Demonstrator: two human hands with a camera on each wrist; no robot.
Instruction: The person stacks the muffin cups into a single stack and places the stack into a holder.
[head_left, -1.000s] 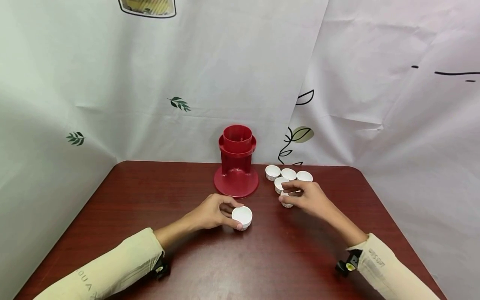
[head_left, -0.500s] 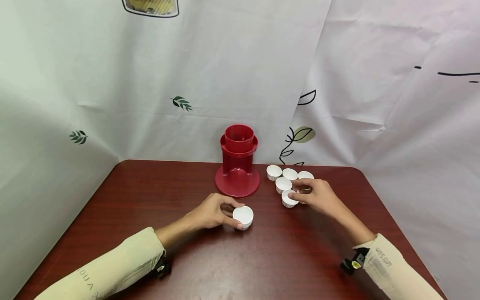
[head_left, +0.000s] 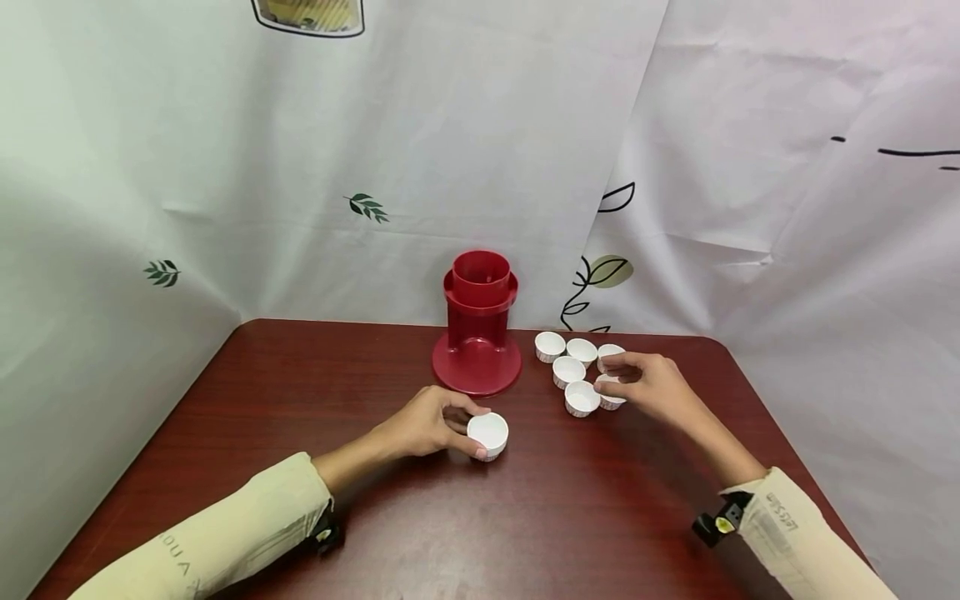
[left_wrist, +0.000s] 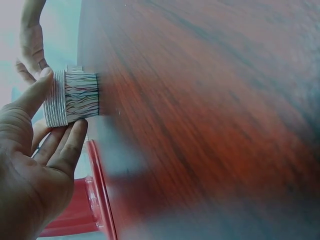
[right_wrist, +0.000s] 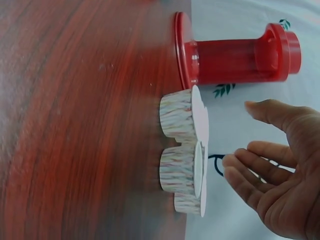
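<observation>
My left hand [head_left: 431,423] pinches a short nested stack of white paper baking cups [head_left: 487,433] between thumb and fingers, at the middle of the table. In the left wrist view the stacked rims [left_wrist: 56,99] and the streaked side [left_wrist: 82,96] of the lowest cup show. My right hand [head_left: 648,385] hovers over the loose baking cups [head_left: 582,400], thumb and fingers apart. From the right wrist view, nothing is between those fingers. The right hand partly hides two of the loose cups in the head view.
A red plastic stand [head_left: 478,333] with an open round tube top and a wide disc base stands at the back of the brown table [head_left: 337,367]. White cloth [head_left: 420,125] with printed leaves hangs behind it.
My right hand has drawn back to the right over the cups, uncovering the nearer ones. My left hand and its stack stay in place.
</observation>
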